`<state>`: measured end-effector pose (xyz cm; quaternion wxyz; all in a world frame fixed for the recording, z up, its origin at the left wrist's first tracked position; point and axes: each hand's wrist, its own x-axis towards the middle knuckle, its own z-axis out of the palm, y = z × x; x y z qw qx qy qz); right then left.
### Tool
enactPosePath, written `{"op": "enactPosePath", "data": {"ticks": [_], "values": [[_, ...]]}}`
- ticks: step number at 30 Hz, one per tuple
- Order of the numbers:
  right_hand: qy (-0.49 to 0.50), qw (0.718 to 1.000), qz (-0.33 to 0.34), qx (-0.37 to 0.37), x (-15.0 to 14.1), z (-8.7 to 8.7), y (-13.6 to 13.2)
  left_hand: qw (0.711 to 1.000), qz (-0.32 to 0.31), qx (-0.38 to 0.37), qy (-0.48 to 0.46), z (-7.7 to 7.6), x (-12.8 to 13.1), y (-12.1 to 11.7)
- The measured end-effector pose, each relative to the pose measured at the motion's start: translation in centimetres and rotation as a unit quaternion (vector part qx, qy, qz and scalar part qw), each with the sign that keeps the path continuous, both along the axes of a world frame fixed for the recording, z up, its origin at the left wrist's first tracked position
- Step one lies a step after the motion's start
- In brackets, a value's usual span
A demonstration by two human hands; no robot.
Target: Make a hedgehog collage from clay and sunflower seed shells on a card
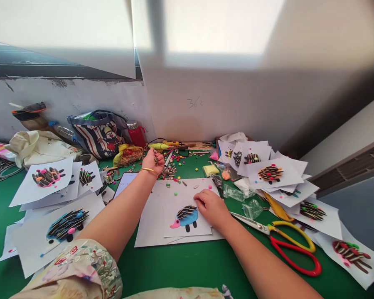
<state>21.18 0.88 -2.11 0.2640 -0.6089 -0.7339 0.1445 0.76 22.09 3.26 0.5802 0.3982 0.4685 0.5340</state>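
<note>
Right fingers (202, 198) rest beside the blue hedgehog (192, 216).

Hedgehog collage (191, 217) on a white card (170, 211).
I see it flat on a larger white sheet (151, 220): blue body, pink snout facing left, dark feet, sunflower seeds (187, 212) overlapping along its back.

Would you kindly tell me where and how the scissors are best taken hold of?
Probably by the red loop and yellow loop, coming from the right: the scissors lie with both wide loops toward the near right, while the blades point left, tips close to the right hand.
</note>
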Motion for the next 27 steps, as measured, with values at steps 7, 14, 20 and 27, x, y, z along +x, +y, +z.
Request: {"op": "enactPosePath", "data": {"ticks": [7, 14, 20, 27], "values": [[-0.001, 1.000, -0.001, 0.001, 0.1, -0.2, 0.0, 0.947, 0.011, -0.121, -0.298, 0.2, -0.9, -2.1], [0.006, 1.000, 0.002, 0.001, 0.0, -0.3, 0.0, 0.878, 0.026, -0.176, -0.444, 0.5, -0.8, -2.7], [0.002, 1.000, 0.002, -0.002, 0.0, -0.3, 0.0, 0.850, 0.026, -0.204, -0.486, 0.3, -1.0, -3.2], [-0.003, 1.000, 0.003, 0.000, 0.1, -0.2, 0.0, 0.827, 0.017, -0.214, -0.520, 0.3, -1.8, -4.1]]}}
